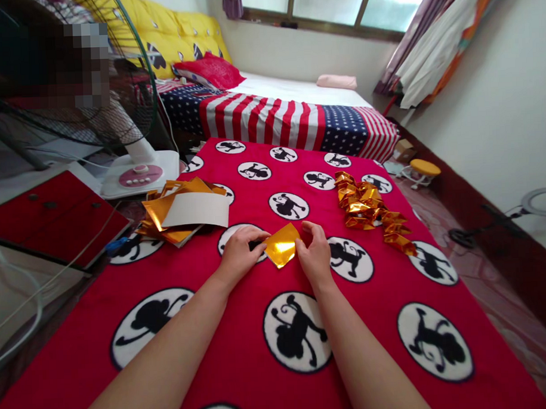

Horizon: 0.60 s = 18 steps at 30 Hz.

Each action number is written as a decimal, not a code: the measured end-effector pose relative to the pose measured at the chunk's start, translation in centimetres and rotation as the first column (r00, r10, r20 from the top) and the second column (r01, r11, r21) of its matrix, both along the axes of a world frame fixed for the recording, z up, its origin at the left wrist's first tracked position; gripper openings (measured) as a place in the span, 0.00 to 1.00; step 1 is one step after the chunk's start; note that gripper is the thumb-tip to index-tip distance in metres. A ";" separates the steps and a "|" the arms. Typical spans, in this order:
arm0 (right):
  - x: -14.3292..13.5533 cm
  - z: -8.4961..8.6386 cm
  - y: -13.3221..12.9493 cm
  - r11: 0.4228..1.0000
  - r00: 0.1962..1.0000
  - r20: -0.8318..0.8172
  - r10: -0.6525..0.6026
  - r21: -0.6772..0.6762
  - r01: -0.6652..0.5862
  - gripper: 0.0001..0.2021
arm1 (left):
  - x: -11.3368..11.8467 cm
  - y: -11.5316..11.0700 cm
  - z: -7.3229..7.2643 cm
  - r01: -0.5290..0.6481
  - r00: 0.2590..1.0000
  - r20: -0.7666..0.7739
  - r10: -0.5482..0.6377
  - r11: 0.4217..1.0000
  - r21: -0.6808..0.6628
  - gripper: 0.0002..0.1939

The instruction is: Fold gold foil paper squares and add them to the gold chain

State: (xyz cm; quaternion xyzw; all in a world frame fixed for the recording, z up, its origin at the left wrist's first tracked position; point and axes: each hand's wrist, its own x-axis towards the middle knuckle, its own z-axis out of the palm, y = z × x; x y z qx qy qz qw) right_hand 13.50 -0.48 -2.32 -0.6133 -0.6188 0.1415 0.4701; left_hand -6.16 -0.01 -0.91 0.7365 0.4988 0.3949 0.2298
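A small square of shiny gold paper is between my two hands, above the red cloth with monkey prints. My left hand pinches its left corner between thumb and fingers. At the right corner, my right hand grips the paper, its thumb against the edge and its fingers curled. To the left lies a loose stack of gold sheets with a white sheet on top. Folded gold paper pieces sit in a cluster at the right of the cloth.
A fan stands at the left, with a person partly seen behind it. Beyond the cloth is a bed with a striped and starred cover. A yellow stool and a ring light are at the right.
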 end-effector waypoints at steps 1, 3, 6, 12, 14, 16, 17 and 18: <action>0.0 0.0 0.0 1.000 1.000 0.006 0.005 0.008 -0.005 0.20 | 0.0 0.0 0.0 0.006 1.000 -0.007 -0.006 1.000 0.004 0.10; 0.0 0.2 0.0 0.999 0.999 0.025 0.022 0.030 -0.022 0.19 | 0.0 0.0 -0.1 0.018 0.999 -0.032 -0.018 1.000 0.017 0.11; 0.0 0.4 0.0 0.998 0.997 0.066 0.042 0.039 -0.045 0.14 | 0.0 0.0 -0.2 0.035 0.996 -0.085 -0.031 0.998 0.046 0.10; -0.2 0.5 0.1 0.999 0.987 0.155 0.044 0.009 -0.046 0.11 | 0.1 0.0 -0.1 0.041 0.990 -0.137 -0.032 0.997 0.059 0.10; -0.2 0.4 0.1 0.999 0.986 0.163 0.039 0.008 -0.041 0.12 | 0.1 -0.1 -0.1 0.038 0.990 -0.135 -0.030 0.998 0.057 0.09; -0.2 0.4 0.1 0.999 0.986 0.162 0.037 0.007 -0.039 0.13 | 0.1 -0.1 0.0 0.037 0.991 -0.129 -0.030 0.998 0.052 0.09; -0.2 0.4 0.1 0.999 0.986 0.160 0.037 0.006 -0.039 0.13 | 0.1 -0.1 0.0 0.034 0.992 -0.125 -0.028 0.998 0.048 0.08; -0.2 0.4 0.1 0.999 0.987 0.158 0.038 0.005 -0.039 0.12 | 0.1 -0.1 0.0 0.031 0.992 -0.122 -0.026 0.999 0.045 0.08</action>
